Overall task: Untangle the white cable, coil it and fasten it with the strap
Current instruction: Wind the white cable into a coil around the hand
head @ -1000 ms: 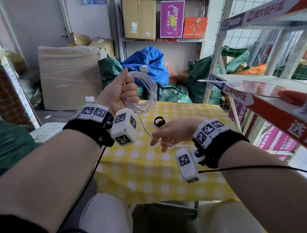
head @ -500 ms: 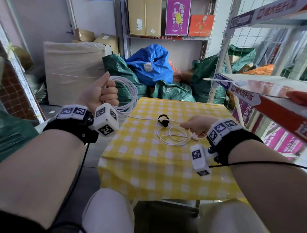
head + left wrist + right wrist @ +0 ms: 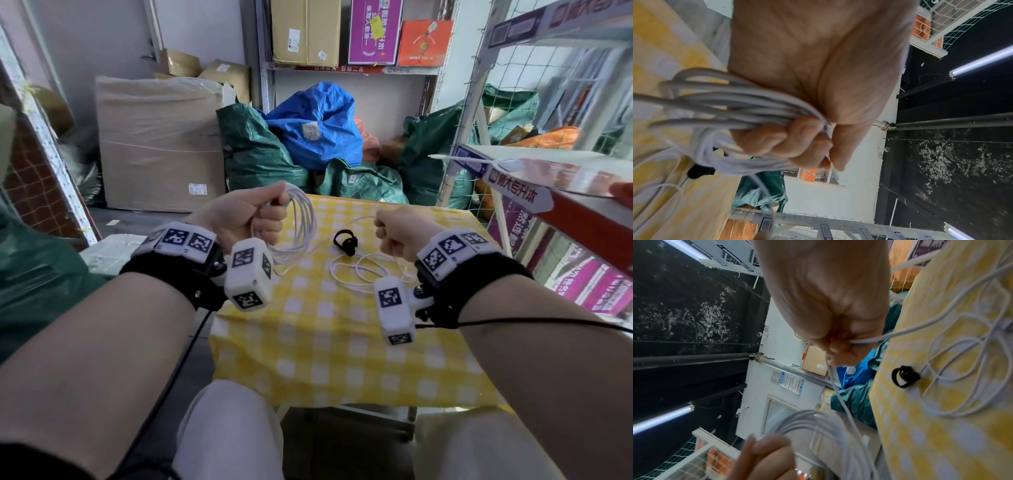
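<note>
Coiling under way. Left hand clenches several loops of white cable above the table; right hand pinches the free run. Slack lies beside the strap. Keep light tension, match each new loop's size.

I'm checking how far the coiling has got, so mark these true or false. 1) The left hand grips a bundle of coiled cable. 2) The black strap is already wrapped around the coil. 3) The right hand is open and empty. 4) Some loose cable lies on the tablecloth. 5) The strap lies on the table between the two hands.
1) True: the left hand grips the coiled loops of white cable.
2) False: the black strap lies by itself on the yellow checked tablecloth.
3) False: the right hand pinches a strand of the cable.
4) True: loose loops lie near the right wrist.
5) True in the head view.
</note>
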The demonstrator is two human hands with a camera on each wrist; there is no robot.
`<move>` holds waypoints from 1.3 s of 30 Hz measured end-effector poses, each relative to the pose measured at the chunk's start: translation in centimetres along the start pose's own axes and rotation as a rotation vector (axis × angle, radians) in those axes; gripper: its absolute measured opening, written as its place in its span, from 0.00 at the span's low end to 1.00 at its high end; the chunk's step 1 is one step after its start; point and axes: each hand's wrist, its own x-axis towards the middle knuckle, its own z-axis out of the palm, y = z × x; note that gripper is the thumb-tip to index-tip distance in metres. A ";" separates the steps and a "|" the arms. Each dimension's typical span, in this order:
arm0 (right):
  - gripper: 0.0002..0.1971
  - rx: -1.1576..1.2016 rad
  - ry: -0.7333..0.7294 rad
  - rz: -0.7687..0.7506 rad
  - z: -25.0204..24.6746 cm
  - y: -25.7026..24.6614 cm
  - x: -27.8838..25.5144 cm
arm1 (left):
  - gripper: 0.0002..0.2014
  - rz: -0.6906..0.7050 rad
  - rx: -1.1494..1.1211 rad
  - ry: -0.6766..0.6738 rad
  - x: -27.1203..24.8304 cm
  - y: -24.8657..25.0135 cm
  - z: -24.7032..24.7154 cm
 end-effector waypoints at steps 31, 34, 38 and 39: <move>0.11 -0.047 -0.420 -0.319 2.1 -0.1 -2.2 | 0.29 0.201 -0.386 0.148 2.8 -1.5 2.8; 0.13 -0.135 -0.415 -0.269 1.6 0.3 -1.9 | 0.28 0.210 -0.420 0.117 2.6 -1.4 2.3; 0.19 -0.098 -0.392 -0.195 1.3 0.5 -1.9 | 0.27 0.175 -0.360 -0.027 2.4 -1.5 1.9; 0.22 -0.074 -0.374 -0.179 1.3 0.5 -1.9 | 0.27 0.154 -0.367 -0.074 2.4 -1.6 1.9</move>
